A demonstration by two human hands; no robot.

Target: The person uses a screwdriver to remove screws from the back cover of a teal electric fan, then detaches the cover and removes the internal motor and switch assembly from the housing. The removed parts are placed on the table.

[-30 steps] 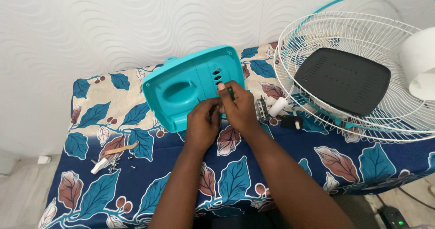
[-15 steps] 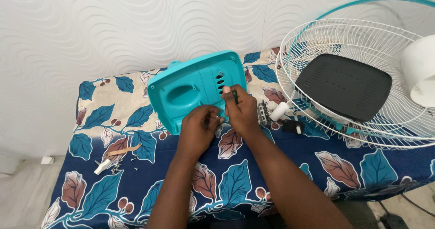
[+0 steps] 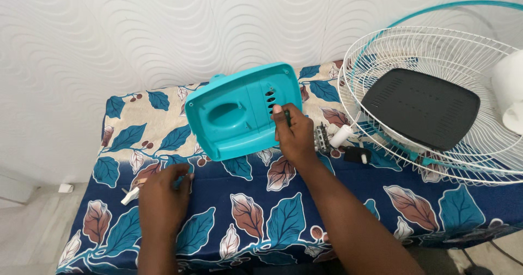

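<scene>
A teal plastic housing cover with a handle recess and vent slots lies tilted on the leaf-patterned tablecloth. My right hand rests on the cover's right edge by the slots, closed around a thin green tool, probably a screwdriver. My left hand is down on the cloth at the front left, its fingers curled over a small heap of screws beside a white plastic piece. Whether it holds anything is hidden.
A white wire fan grille with a teal rim lies at the right, with a black vented panel on it. A small metal part, a white cylinder and a black piece lie beside my right hand. A white rounded object is at the right edge.
My left hand has left the teal cover and moved down-left to the screws and white piece. My right hand stays on the cover with the tool.
</scene>
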